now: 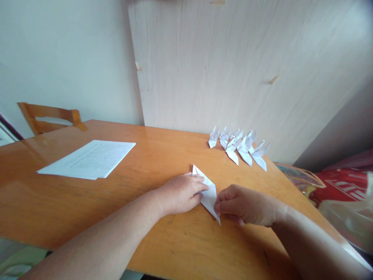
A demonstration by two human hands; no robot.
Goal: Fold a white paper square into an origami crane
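Observation:
A white sheet of paper folded into a long pointed diamond [210,198] lies on the wooden table, one tip toward the far side and the other toward me. My left hand [183,193] rests flat on its left side, fingers stretched out over the paper. At the lower right edge, my right hand [237,204] has its fingers curled together, with thumb and fingertip pinching the paper's edge near the close tip. Beyond the hands stand several folded white paper cranes [245,149], grouped near the table's far right edge.
A stack of printed sheets [90,158] lies on the left of the table [157,155]. Behind it stands a wooden chair [52,113]. A pale wooden panel [204,66] rises behind the table. Past the right edge are red and clear plastic bags [344,186].

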